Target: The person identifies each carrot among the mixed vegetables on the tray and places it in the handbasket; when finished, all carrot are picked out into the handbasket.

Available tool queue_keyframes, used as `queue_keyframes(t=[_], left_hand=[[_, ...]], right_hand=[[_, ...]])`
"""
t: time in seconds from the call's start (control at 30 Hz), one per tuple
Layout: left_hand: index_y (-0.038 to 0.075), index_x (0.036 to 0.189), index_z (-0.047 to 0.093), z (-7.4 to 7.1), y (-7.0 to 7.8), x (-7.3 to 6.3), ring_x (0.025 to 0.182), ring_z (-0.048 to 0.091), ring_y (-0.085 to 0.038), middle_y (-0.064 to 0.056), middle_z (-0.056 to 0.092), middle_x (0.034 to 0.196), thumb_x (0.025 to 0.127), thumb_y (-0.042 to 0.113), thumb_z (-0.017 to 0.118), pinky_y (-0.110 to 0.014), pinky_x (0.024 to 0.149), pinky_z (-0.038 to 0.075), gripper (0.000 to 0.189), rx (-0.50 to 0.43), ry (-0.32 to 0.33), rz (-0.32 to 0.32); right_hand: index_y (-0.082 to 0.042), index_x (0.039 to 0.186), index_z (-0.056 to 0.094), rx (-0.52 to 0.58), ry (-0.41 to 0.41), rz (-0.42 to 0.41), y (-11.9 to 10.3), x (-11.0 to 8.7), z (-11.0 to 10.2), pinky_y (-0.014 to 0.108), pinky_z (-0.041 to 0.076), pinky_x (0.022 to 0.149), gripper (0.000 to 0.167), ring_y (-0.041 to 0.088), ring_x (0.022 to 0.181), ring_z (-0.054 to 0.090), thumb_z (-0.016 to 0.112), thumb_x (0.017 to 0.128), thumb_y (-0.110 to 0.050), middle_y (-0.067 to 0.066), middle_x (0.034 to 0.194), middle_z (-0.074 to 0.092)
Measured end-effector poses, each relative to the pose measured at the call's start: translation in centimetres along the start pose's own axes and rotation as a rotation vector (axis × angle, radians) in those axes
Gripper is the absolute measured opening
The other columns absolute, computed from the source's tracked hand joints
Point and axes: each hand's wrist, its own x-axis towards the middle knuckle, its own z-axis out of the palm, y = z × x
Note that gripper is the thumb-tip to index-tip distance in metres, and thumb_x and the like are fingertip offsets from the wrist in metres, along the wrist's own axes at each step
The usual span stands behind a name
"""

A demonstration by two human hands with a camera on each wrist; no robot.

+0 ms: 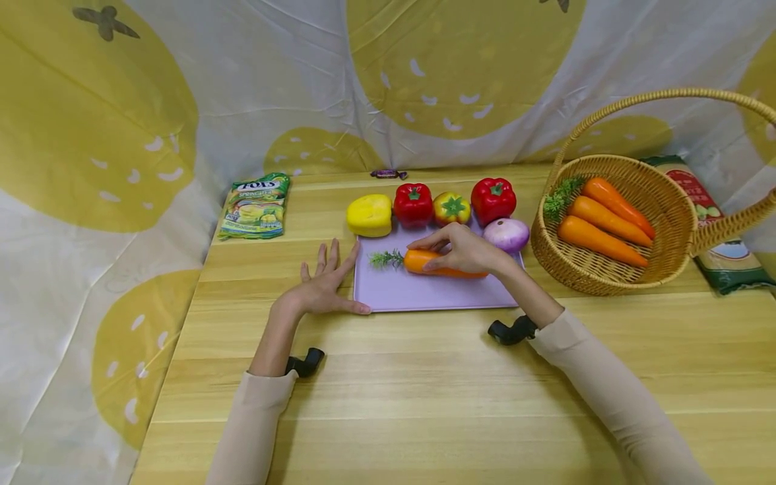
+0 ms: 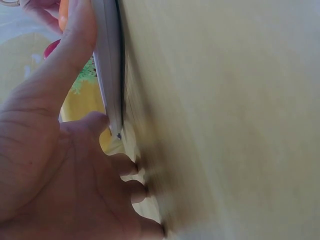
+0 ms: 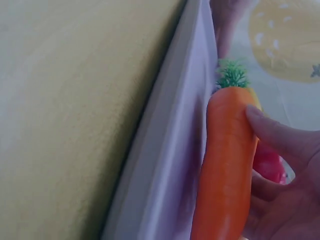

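On the lilac tray (image 1: 424, 296) lies an orange carrot (image 1: 447, 264) with green leaves toward the left. My right hand (image 1: 467, 248) holds it from above, thumb on the near side and fingers on the far side; in the right wrist view the thumb presses the carrot (image 3: 227, 160) near its leafy top. My left hand (image 1: 324, 286) has its fingers spread at the tray's left edge, the thumb at the near left corner. Along the far edge sit a yellow pepper (image 1: 370, 215), two red peppers (image 1: 413, 205), a yellow-red fruit or vegetable (image 1: 452, 209) and a purple onion (image 1: 506, 235).
A wicker basket (image 1: 545, 263) with a tall handle holds several carrots (image 1: 606, 222) on the right. Behind it lies a green and red bag (image 1: 730, 252). A green candy packet (image 1: 256, 207) is at the far left, and a purple-wrapped candy (image 1: 389, 174) lies by the curtain (image 1: 303, 81).
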Motion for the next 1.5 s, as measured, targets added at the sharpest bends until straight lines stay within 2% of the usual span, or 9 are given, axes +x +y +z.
queue_keyframes(t=[0.13,0.4,0.63,0.77,0.9,1.0,1.17,1.23,1.5], left_hand=[[0.036,0.166,-0.01,0.0,0.0,-0.1,0.153,-0.038,-0.039,-0.017,-0.036,0.167,0.074,0.074,0.078,-0.078,0.112,-0.023,0.133,-0.008,-0.001,0.009],[0.03,0.167,-0.01,-0.1,0.3,-0.3,0.153,-0.036,-0.041,-0.019,-0.034,0.167,0.082,0.06,0.08,-0.079,0.114,-0.02,0.127,0.03,-0.003,-0.006],[0.033,0.166,-0.01,0.0,0.0,-0.1,0.153,-0.037,-0.04,-0.018,-0.035,0.167,0.078,0.07,0.078,-0.079,0.113,-0.021,0.13,-0.001,-0.003,0.008],[0.037,0.165,-0.011,0.2,-0.3,0.1,0.152,-0.039,-0.04,-0.017,-0.036,0.166,0.074,0.076,0.077,-0.08,0.111,-0.022,0.133,0.011,0.004,0.015],[0.035,0.166,-0.011,0.1,-0.2,0.2,0.152,-0.038,-0.039,-0.018,-0.035,0.166,0.078,0.071,0.078,-0.079,0.112,-0.021,0.13,0.032,0.001,0.002],[0.031,0.166,-0.011,-0.2,0.3,-0.2,0.153,-0.036,-0.04,-0.018,-0.035,0.167,0.082,0.064,0.079,-0.078,0.115,-0.019,0.128,0.043,-0.012,-0.015],[0.03,0.166,-0.011,-0.2,0.3,-0.1,0.154,-0.034,-0.042,-0.019,-0.034,0.167,0.083,0.061,0.079,-0.079,0.115,-0.016,0.127,0.069,-0.01,-0.026],[0.03,0.166,-0.011,-0.2,0.3,-0.1,0.154,-0.034,-0.042,-0.019,-0.034,0.167,0.083,0.061,0.079,-0.079,0.115,-0.016,0.127,0.071,-0.01,-0.027],[0.03,0.166,-0.011,-0.3,0.4,-0.2,0.154,-0.034,-0.042,-0.019,-0.034,0.167,0.082,0.062,0.079,-0.079,0.115,-0.017,0.128,0.066,-0.015,-0.024]], right_hand=[[-0.011,0.131,0.073,-0.011,0.016,-0.022,-0.5,-0.7,-0.7,0.048,0.055,0.104,0.041,0.027,0.118,0.067,0.08,0.091,-0.011,0.008,0.128,0.075],[-0.016,0.132,0.073,-0.057,0.032,-0.014,-2.0,-3.1,-3.3,0.043,0.059,0.099,0.042,0.025,0.117,0.067,0.082,0.09,-0.017,0.007,0.128,0.075],[-0.019,0.129,0.075,-0.052,0.054,0.005,-2.9,-5.5,-5.9,0.027,0.059,0.092,0.038,0.02,0.111,0.068,0.081,0.091,-0.017,0.005,0.121,0.076],[-0.02,0.127,0.076,-0.059,0.093,0.037,-3.4,-7.2,-7.8,0.022,0.058,0.089,0.039,0.018,0.109,0.067,0.082,0.09,-0.016,0.005,0.12,0.076],[-0.025,0.128,0.076,-0.058,0.143,0.102,-3.8,-9.0,-9.8,0.022,0.059,0.087,0.041,0.012,0.107,0.069,0.084,0.088,-0.02,0.003,0.123,0.075],[-0.024,0.129,0.075,-0.07,0.176,0.123,-3.8,-10.2,-11.4,0.022,0.06,0.084,0.041,0.008,0.106,0.07,0.084,0.088,-0.021,-0.001,0.122,0.076],[-0.016,0.13,0.074,-0.107,0.205,0.092,-3.2,-11.9,-14.0,0.019,0.059,0.081,0.043,0.004,0.107,0.069,0.083,0.088,-0.013,-0.012,0.12,0.076],[-0.013,0.132,0.073,-0.105,0.203,0.082,-2.9,-12.5,-15.0,0.017,0.058,0.083,0.044,0.004,0.109,0.068,0.082,0.089,-0.009,-0.013,0.121,0.076],[-0.014,0.134,0.072,-0.19,0.212,0.109,-1.2,-14.1,-18.1,0.011,0.051,0.083,0.042,0.002,0.108,0.064,0.079,0.092,-0.012,-0.015,0.121,0.076]])
